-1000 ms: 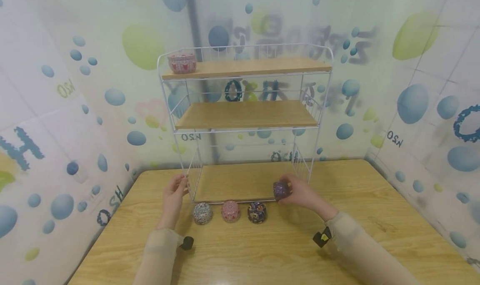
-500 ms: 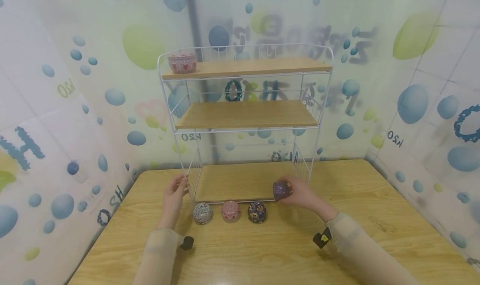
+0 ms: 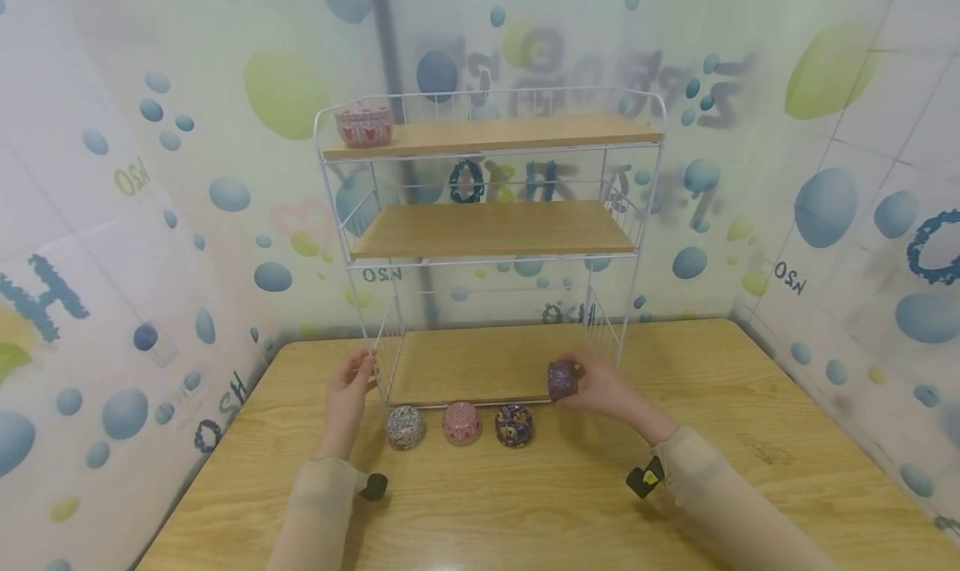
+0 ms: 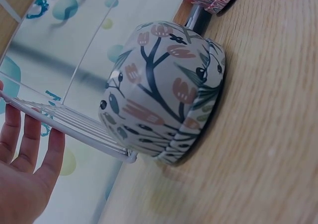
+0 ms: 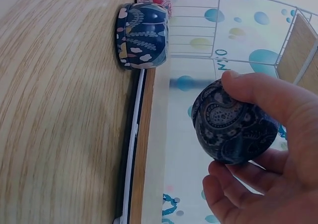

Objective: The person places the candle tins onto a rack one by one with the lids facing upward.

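My right hand point(image 3: 603, 390) pinches a small dark purple paisley-patterned round tin point(image 5: 223, 122) between thumb and fingers. The tin is raised at the front right of the bottom shelf point(image 3: 480, 363). My left hand point(image 3: 347, 396) holds the left front post of the white wire rack point(image 3: 358, 296); its fingers point(image 4: 49, 154) meet the wire side in the left wrist view. In a row before the rack stand a white floral tin point(image 4: 154, 95), a pink tin point(image 3: 461, 423) and a navy patterned tin point(image 5: 144, 35). A pink-and-red tin point(image 3: 365, 127) sits at the top shelf's left end.
The rack has three wooden boards, including the middle shelf point(image 3: 495, 229) and the top shelf point(image 3: 510, 132). It stands on a wooden table point(image 3: 480, 513) against a bubble-patterned wall point(image 3: 285, 187). Wire guards edge the rack's sides.
The purple tin has turned very slightly in my right hand. Both hands and the other tins stay where they were.
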Demonstrator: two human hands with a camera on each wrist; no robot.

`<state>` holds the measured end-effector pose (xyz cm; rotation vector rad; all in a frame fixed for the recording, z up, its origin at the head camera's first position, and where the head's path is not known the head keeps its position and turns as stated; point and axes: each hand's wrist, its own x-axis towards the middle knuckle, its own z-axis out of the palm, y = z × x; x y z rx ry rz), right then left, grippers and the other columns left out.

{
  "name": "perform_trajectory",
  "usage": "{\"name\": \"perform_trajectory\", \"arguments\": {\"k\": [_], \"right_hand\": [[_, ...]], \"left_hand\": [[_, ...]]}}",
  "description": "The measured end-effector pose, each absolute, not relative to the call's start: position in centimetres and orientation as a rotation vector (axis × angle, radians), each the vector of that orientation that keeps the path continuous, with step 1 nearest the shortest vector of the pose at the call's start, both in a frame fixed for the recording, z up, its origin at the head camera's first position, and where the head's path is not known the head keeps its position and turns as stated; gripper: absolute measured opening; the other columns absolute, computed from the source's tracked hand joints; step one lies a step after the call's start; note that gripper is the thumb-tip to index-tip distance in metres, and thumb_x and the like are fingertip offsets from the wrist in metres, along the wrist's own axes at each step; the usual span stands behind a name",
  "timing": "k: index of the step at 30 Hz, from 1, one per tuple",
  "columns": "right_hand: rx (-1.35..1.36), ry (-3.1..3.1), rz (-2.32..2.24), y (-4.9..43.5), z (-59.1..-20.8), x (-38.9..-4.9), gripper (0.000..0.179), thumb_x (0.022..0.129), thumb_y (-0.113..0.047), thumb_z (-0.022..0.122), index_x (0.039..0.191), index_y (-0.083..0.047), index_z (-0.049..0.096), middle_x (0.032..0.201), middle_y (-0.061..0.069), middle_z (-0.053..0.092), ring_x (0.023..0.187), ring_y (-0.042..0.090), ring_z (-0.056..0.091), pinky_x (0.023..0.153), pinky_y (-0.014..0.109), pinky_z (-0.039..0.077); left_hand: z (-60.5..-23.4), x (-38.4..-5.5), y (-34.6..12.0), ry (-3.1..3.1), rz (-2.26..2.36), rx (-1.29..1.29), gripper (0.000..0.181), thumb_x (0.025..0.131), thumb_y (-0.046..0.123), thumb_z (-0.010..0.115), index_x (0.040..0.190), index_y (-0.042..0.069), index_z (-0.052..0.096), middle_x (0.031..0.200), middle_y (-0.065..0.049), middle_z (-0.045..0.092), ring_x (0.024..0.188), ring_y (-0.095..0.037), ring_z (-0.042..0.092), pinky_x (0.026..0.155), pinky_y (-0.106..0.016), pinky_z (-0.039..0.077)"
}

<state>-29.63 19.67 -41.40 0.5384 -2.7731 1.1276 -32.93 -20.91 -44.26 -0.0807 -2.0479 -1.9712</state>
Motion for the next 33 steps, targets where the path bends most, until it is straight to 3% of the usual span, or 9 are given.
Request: {"name": "perform_trajectory", "arguments": {"k": [5,9,20,28,33], "right_hand": [[0.529,-2.773,1.177,19.7,-41.4,-29.7,0.07,0.067,-0.013,0.086,0.127,0.003,0.053,0.11,0.012,0.06,0.095,0.027,0.058,0.073,0.034,0.055],[0.518,-2.776,1.199,19.7,-41.4,-29.7,0.073,0.067,-0.014,0.087,0.128,0.003,0.052,0.112,0.014,0.06,0.098,0.028,0.059,0.077,0.037,0.055],[0.498,-2.749,1.241,19.7,-41.8,-29.9,0.073,0.065,-0.015,0.087,0.126,0.003,0.052,0.114,0.017,0.06,0.103,0.034,0.059,0.084,0.043,0.055],[0.491,-2.74,1.241,19.6,-41.7,-29.9,0.073,0.065,-0.016,0.087,0.126,0.004,0.052,0.115,0.018,0.06,0.104,0.035,0.059,0.085,0.045,0.055],[0.498,-2.734,1.254,19.7,-41.8,-29.9,0.073,0.065,-0.016,0.087,0.126,0.003,0.052,0.116,0.018,0.06,0.105,0.036,0.059,0.086,0.046,0.055]], "left_hand": [[-44.4,-33.0,-20.9,-2.044,-1.977,-0.065,0.034,0.102,0.024,0.051,0.126,0.0,0.054,0.108,0.001,0.056,0.106,-0.022,0.053,0.088,-0.025,0.052],[-44.5,-33.0,-21.0,-2.05,-1.975,-0.067,0.034,0.102,0.023,0.051,0.127,0.0,0.053,0.112,-0.005,0.055,0.107,-0.023,0.054,0.088,-0.026,0.053],[-43.1,-32.1,-20.7,-2.066,-2.018,-0.061,0.032,0.103,0.014,0.048,0.128,-0.005,0.051,0.109,0.0,0.054,0.115,-0.033,0.05,0.097,-0.038,0.049],[-44.0,-32.9,-21.0,-2.072,-1.998,-0.062,0.035,0.102,0.021,0.051,0.129,-0.001,0.052,0.11,0.002,0.054,0.109,-0.02,0.053,0.09,-0.024,0.052],[-44.0,-32.8,-21.0,-2.067,-1.988,-0.077,0.035,0.102,0.022,0.051,0.128,-0.002,0.052,0.11,0.003,0.055,0.11,-0.023,0.052,0.09,-0.024,0.051]]}}
